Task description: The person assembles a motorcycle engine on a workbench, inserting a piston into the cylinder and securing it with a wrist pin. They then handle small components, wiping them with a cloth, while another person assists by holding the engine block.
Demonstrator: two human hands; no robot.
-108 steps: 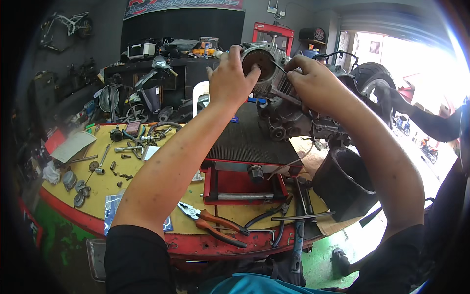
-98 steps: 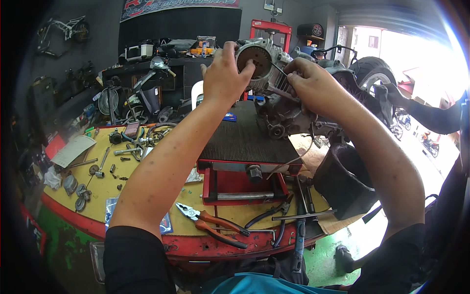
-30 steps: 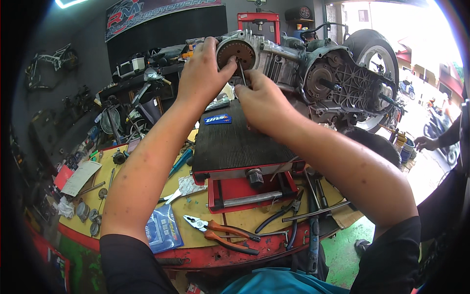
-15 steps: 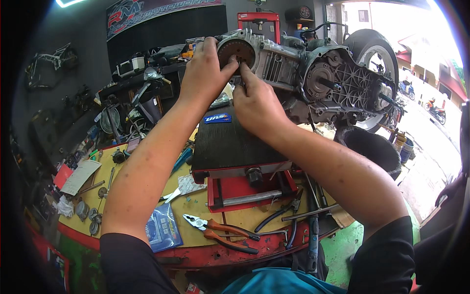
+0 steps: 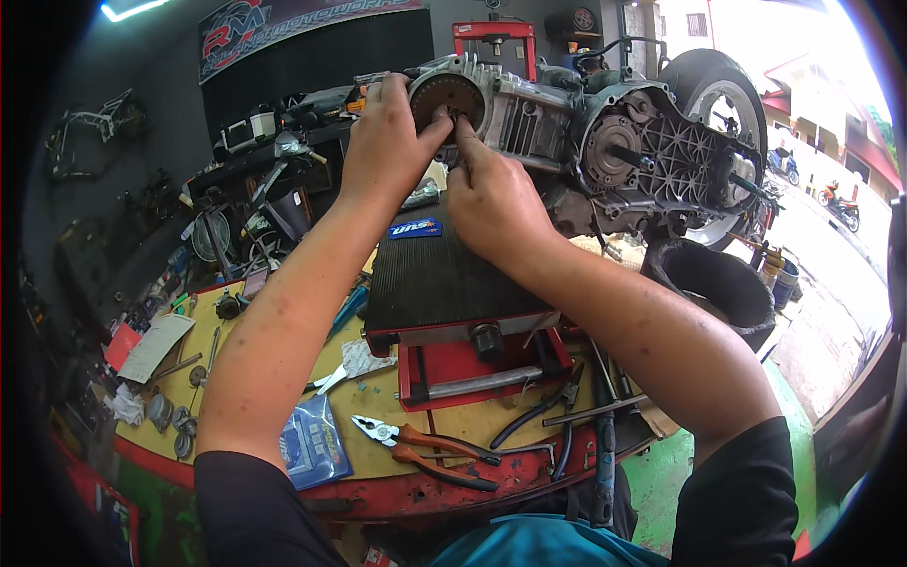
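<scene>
A brown toothed cam sprocket (image 5: 452,88) sits in the round opening at the end of the metal engine (image 5: 529,128). My left hand (image 5: 387,132) grips the rim of the engine's cylinder head, its thumb pressed on the sprocket near the centre. From below right, my right hand (image 5: 498,197) reaches in, with its index finger at the same central spot and the other fingers curled. Something small and dark shows between the fingertips, too hidden to name. Beneath my hands stands a lift stand (image 5: 453,283) with a ribbed black top, bearing a small blue packet (image 5: 416,229).
Orange-handled pliers (image 5: 430,449), a blue plastic packet (image 5: 314,444) and several tools lie on the yellow, red-edged bench (image 5: 255,364). A black bucket-like container (image 5: 713,288) stands at right, below the rear wheel (image 5: 723,113). A paper sheet (image 5: 157,347) lies at left.
Both hands stay at the sprocket's centre, their fingers shifting only slightly. The whole view has moved a little, with the engine appearing slightly further left.
</scene>
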